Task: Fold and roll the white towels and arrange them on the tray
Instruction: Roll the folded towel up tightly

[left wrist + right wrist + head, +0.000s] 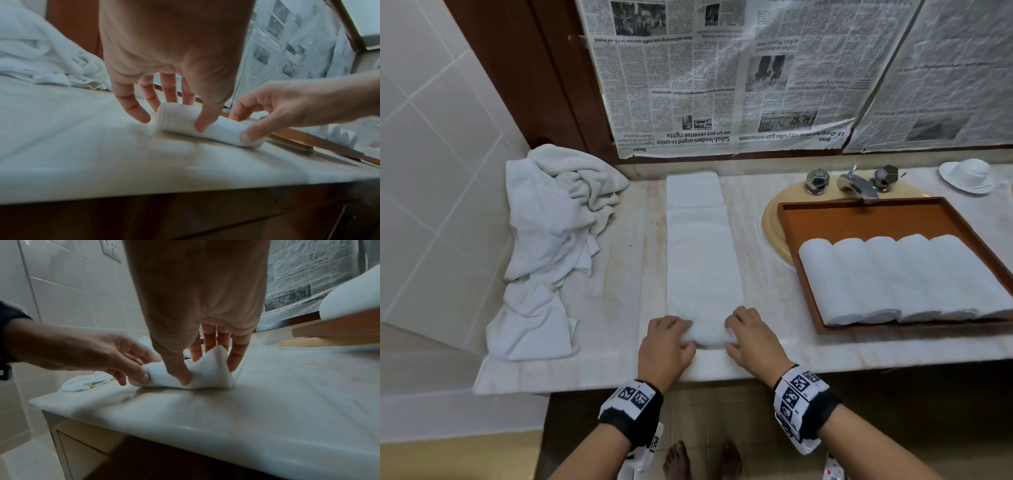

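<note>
Two hands pinch the long folded white towel's (703,260) rolled near end.
Left hand (666,346), right hand (751,339); only the head view shows five rolled white towels (900,277) right of it.

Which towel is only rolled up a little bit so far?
The long folded towel on the counter, between the crumpled pile and the tray. Both hands, left hand and right hand, roll its near end; the five rolled towels on the tray are finished.
</note>
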A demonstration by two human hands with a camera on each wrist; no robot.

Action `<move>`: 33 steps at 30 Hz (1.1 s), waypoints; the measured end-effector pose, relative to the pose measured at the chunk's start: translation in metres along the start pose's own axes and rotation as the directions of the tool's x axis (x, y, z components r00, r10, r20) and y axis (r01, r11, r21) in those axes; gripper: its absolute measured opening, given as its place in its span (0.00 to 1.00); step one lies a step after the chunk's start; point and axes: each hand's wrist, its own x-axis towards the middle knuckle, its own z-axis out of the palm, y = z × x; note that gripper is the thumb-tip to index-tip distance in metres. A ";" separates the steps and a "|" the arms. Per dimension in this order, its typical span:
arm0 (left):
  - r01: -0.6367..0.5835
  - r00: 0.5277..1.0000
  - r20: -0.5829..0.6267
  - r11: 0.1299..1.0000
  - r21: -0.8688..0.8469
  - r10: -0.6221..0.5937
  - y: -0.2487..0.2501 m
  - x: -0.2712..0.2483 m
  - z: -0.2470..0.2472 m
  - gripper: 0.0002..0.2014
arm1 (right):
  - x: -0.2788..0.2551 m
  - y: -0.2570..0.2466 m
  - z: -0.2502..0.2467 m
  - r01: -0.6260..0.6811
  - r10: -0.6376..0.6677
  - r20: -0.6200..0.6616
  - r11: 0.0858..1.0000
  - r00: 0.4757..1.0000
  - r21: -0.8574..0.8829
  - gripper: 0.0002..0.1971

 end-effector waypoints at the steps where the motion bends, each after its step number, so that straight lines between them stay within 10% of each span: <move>1: 0.031 0.999 0.015 0.999 -0.020 -0.030 0.001 0.001 -0.001 0.21 | 0.001 0.000 0.000 -0.010 0.011 -0.005 0.999 1.000 0.039 0.18; 13: 0.103 0.991 0.112 0.961 -0.258 -0.076 -0.010 0.017 -0.006 0.13 | 0.022 0.024 -0.016 -0.200 0.168 0.112 0.872 0.980 0.447 0.15; 18: 0.152 0.986 0.100 0.954 -0.258 -0.130 -0.014 0.022 0.001 0.14 | 0.017 0.013 -0.013 0.004 0.002 -0.067 0.997 0.998 0.082 0.12; 24: 0.185 0.982 0.026 0.948 -0.258 -0.185 -0.018 0.024 0.000 0.17 | 0.006 0.023 -0.001 0.037 -0.045 0.036 0.977 0.998 0.211 0.22; 33: -0.121 0.988 -0.088 0.987 0.104 0.130 -0.008 0.005 0.007 0.25 | 0.023 0.018 -0.013 -0.155 0.090 0.231 0.947 0.969 0.283 0.20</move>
